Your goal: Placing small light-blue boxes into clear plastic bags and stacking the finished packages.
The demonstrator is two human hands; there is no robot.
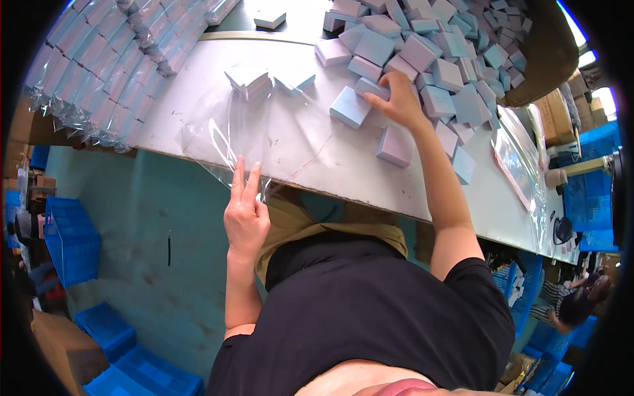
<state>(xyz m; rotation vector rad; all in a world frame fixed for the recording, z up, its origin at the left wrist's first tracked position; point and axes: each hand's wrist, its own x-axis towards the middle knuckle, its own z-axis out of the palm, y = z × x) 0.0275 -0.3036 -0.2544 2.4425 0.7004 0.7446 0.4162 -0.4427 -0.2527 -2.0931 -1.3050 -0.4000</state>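
Note:
A clear plastic bag [218, 135] lies across the front of the white table, with several small pale boxes [248, 82] at its far end. My left hand [244, 218] holds the bag's near edge at the table's front, two fingers stretched along the film. Over on the right, my right hand [400, 100] has its thumb and fingers around a small pale blue box [371, 88]. Just below it sits another light blue box [351, 107], and a pinkish box [394, 146] lies nearer me. Beyond the hand spreads a heap of loose pink and blue boxes [446, 74].
Plastic-wrapped packs of boxes [99, 66] are stacked at the far left. Clear film [518, 165] lies at the table's right end. Blue crates [71, 241] and a cardboard box [66, 346] stand on the floor to the left. Another person [576, 303] is at the lower right.

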